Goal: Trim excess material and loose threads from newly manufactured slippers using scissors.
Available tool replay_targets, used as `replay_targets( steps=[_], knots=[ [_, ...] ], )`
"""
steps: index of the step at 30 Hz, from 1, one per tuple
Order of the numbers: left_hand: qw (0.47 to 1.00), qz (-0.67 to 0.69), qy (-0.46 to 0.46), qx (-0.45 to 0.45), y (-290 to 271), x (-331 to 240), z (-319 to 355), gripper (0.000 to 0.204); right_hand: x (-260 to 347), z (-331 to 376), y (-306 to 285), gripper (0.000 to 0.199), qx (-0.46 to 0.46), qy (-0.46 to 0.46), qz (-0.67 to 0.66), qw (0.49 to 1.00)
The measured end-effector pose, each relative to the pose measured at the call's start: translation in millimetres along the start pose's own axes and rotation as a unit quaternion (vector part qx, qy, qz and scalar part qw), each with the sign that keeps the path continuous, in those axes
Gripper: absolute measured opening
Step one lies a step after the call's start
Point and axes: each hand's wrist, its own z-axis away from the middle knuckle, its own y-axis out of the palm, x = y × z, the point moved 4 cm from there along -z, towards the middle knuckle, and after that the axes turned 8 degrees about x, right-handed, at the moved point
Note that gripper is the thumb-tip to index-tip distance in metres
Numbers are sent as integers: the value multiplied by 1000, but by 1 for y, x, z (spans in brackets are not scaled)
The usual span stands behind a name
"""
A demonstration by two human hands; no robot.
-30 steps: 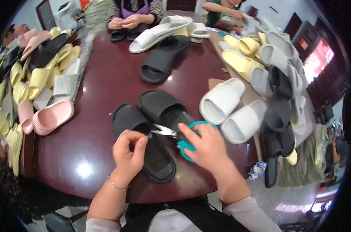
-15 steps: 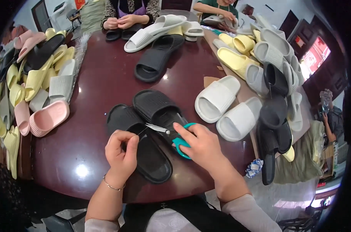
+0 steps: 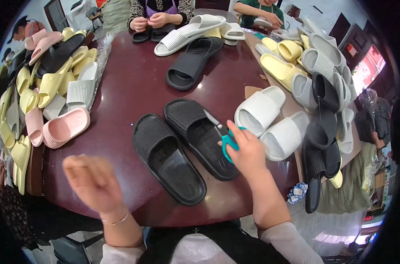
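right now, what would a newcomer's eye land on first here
The teal-handled scissors in the right hand stand out first, by a pair of black slippers on the dark red table. A mixed-colour slipper pile rises at left, another at right.

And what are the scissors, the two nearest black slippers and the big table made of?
The scissors in the right hand look like two materials: smooth teal plastic handles, probably, and silvery metal blades. The black slippers seem mostly matte rubber or foam, because they're thick, ridged and look molded in one piece. The table is dark red and glossy with bright reflections, maybe varnished wood.
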Motion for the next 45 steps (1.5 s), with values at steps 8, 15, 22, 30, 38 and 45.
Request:
replay_targets(
  steps=[8,15,22,30,38,45],
  knots=[
    [935,284,-135,165,-44,-71,13,11,-6,-2,4,49,3,11,-19,1000],
    [969,-113,-185,-120,-83,-86,51,6,2,1,6,52,16,-7,-31,999],
    [705,-497,-452,226,-66,-100,56,7,-5,-1,2,53,25,40,-46,998],
    [704,-402,-516,277,-71,-110,87,11,-11,-3,14,51,46,60,-80,994],
    [760,-397,-458,235,-40,-73,89,27,-17,1,15,49,40,73,-89,993],
    [772,-360,-345,395,33,9,64,60,-20,-5,23,50,33,64,-149,986]
  ],
)
